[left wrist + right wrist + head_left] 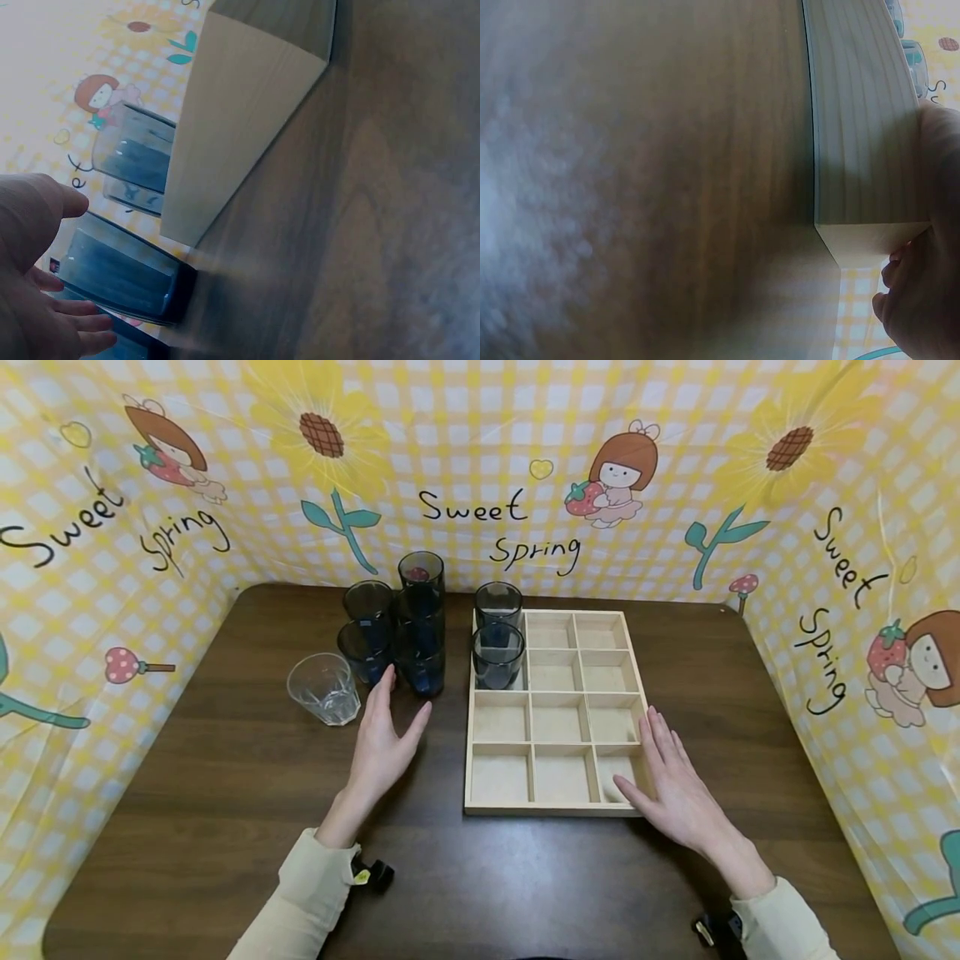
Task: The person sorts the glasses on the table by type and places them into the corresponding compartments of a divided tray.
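Note:
My left hand (382, 745), fingers spread and holding nothing, is just in front of a group of dark blue-grey glasses (422, 647). Left of that hand stands a clear glass tumbler (325, 691). My right hand (675, 783) rests along the right side of a wooden divided box (551, 811), with the thumb over its front right compartment and the fingers fairly straight. Two dark glasses, one nearer (498, 658) and one farther (498, 600), occupy the two rear compartments of the box's left column. In the left wrist view, a dark glass (124, 266) appears close beyond the fingers.
All this stands on a dark brown wooden table (225, 827). Yellow checked cloth (480, 460) with printed flowers and figures walls it in at the back and both sides. The glasses at the back left stand close together and partly hide one another.

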Motion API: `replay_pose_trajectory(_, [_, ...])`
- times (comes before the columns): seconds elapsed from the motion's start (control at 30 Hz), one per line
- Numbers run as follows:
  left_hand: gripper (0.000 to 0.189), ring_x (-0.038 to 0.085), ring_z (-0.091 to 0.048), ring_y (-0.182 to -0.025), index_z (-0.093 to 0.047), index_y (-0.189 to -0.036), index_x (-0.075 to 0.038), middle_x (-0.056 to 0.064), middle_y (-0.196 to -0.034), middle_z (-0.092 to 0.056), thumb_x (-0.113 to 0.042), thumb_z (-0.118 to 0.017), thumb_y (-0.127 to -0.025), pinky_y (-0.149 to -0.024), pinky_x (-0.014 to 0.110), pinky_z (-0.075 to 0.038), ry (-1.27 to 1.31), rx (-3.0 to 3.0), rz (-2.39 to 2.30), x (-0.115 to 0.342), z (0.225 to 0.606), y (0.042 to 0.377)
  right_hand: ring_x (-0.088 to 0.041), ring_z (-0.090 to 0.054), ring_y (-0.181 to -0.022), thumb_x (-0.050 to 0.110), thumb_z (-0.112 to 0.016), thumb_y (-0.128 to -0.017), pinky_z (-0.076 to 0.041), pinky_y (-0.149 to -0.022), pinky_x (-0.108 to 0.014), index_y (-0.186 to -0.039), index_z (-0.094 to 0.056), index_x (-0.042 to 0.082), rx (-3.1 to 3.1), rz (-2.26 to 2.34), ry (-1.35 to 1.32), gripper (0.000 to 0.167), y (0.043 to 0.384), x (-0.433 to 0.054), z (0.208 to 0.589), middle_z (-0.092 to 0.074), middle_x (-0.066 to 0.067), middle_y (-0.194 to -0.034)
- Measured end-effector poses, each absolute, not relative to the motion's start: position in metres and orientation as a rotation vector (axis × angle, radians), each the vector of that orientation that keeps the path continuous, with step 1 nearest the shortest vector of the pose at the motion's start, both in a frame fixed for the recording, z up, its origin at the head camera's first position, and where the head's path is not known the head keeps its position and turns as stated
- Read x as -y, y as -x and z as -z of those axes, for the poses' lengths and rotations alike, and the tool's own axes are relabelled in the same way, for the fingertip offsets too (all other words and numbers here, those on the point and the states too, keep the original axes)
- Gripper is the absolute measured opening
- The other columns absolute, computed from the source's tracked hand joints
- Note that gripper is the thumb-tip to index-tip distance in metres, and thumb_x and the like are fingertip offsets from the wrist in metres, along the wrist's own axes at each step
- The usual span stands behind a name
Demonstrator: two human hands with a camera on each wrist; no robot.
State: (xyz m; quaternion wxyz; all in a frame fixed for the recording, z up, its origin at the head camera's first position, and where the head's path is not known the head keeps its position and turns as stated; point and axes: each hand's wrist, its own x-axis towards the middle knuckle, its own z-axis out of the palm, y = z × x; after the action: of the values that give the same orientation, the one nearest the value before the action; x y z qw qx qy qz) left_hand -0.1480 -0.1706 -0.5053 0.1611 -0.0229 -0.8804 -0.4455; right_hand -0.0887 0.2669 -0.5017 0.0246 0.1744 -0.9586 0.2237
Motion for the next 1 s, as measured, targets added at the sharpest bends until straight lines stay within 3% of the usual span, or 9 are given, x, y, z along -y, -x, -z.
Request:
replay_pose_trajectory(0.2, [0.096, 0.033, -0.049, -0.157, -0.023, -0.177, -0.023, 0.014, -0.172, -0.045, -0.059, -0.072, -0.102, -0.129, 0.057, -0.041, 0.039, 2.543, 1.218, 0.185, 0.553, 0.176, -0.049, -0.018, -0.169, 0.039, -0.072, -0.105, -0.005, -0.143, -0.042, -0.173, -0.015, -0.007, 2.970, -0.705, -0.534, 0.100, 0.087, -0.267, 0.501, -0.011, -0.031, -0.182])
replay_pose_trajectory(0.37, [0.104, 0.032, -0.050, -0.158, -0.023, -0.176, -0.019, 0.015, -0.173, -0.046, -0.059, -0.078, -0.097, -0.129, 0.054, -0.042, 0.035, 2.542, 1.308, 0.184, 0.551, 0.183, -0.048, -0.017, -0.170, 0.039, -0.073, -0.105, -0.005, -0.143, -0.043, -0.173, -0.014, -0.007, 2.967, -0.701, -0.534, 0.100, 0.086, -0.267, 0.500, -0.011, -0.031, -0.182])
replay_pose_trajectory(0.67, [0.112, 0.033, -0.044, -0.162, -0.018, -0.177, -0.025, 0.015, -0.178, -0.038, -0.066, -0.080, -0.093, -0.132, 0.056, -0.039, -0.011, 2.558, 1.392, 0.186, 0.567, 0.199, -0.048, -0.018, -0.170, 0.039, -0.072, -0.105, -0.001, -0.142, -0.036, -0.173, -0.014, -0.006, 2.959, -0.700, -0.545, 0.100, 0.088, -0.267, 0.501, -0.012, -0.031, -0.182])
replay_pose_trajectory(1.0, [0.118, 0.027, -0.036, -0.167, -0.011, -0.177, -0.020, 0.015, -0.181, -0.029, -0.056, -0.084, -0.093, -0.136, 0.049, -0.034, -0.039, 2.461, 1.515, 0.171, 0.573, 0.215, -0.049, -0.019, -0.169, 0.038, -0.073, -0.105, -0.003, -0.143, -0.040, -0.172, -0.017, -0.008, 2.960, -0.695, -0.544, 0.099, 0.088, -0.266, 0.500, -0.011, -0.031, -0.182])
